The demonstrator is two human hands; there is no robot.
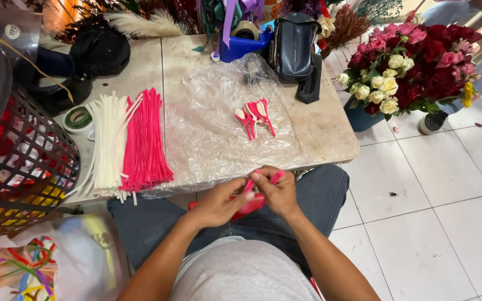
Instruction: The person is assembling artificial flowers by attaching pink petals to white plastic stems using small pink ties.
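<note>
Holding a pink stick [275, 178] low in the middle of the frame, just over the lap, both hands are busy with one small job. The left hand [218, 202] is closed, its fingers pinching the stick and a red piece [249, 206] that lies under both hands. The right hand [279, 193] is closed too, with its thumb pressed on the stick's top end. To do this bit well, I think the fingers should squeeze close to the tip and keep the stick straight, so the red piece does not slip or crumple. Up on the table [324, 131], in the middle of the frame, some finished pink and white pieces [255, 116] rest on a clear plastic sheet [207, 117]. More pink sticks [143, 139] lie in a pile at the left of the sheet, touching a pile of white sticks [109, 142]. A roll of green tape [78, 118] sits just beside those. A big bunch of roses [414, 64] stands at the upper right.
</note>
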